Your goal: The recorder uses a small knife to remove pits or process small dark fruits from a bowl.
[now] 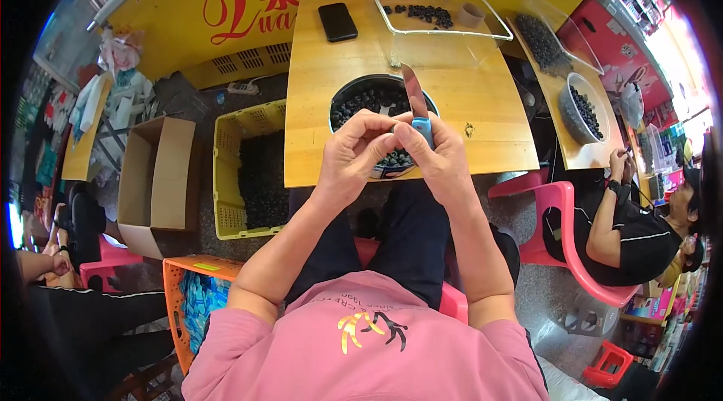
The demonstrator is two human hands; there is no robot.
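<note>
My right hand [440, 156] grips a small knife by its blue handle [422, 128], the blade [413, 92] pointing up and away from me. My left hand [350, 152] is closed in a pinch, its fingertips meeting the right thumb; what sits between them is mostly hidden. Both hands are over a round bowl [344, 92] that holds many small, dark, roundish pieces [369, 100]. The bowl stands near the close edge of the wooden table [482, 111], and my hands cover part of it.
A clear plastic box [452, 37] with dark pieces and a beige cup [471, 15] stands at the back, near a black phone [337, 22]. Left of the table are a yellow crate [230, 175] and cardboard box [172, 175]. A person [625, 235] sits right, by another bowl [576, 122].
</note>
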